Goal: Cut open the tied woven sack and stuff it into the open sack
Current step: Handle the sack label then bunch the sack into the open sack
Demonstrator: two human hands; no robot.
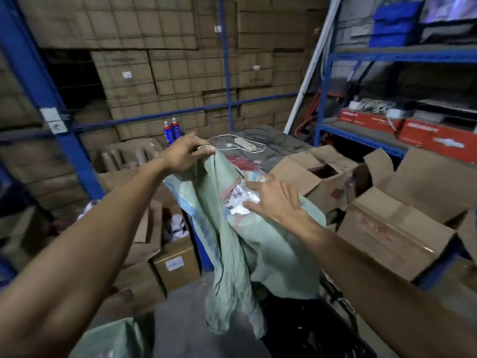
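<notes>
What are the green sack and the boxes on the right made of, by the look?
Green sack: looks like woven plastic, probably polypropylene; thin, matte, crinkled, hanging limp from the left hand, with a blue stripe along one edge. The weave itself is too blurred to confirm.
Boxes: brown corrugated cardboard, matte, with open creased flaps and faded red print.

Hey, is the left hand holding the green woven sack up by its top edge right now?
Yes, the left hand pinches the top edge of the green woven sack, which hangs down limp from it.
</notes>
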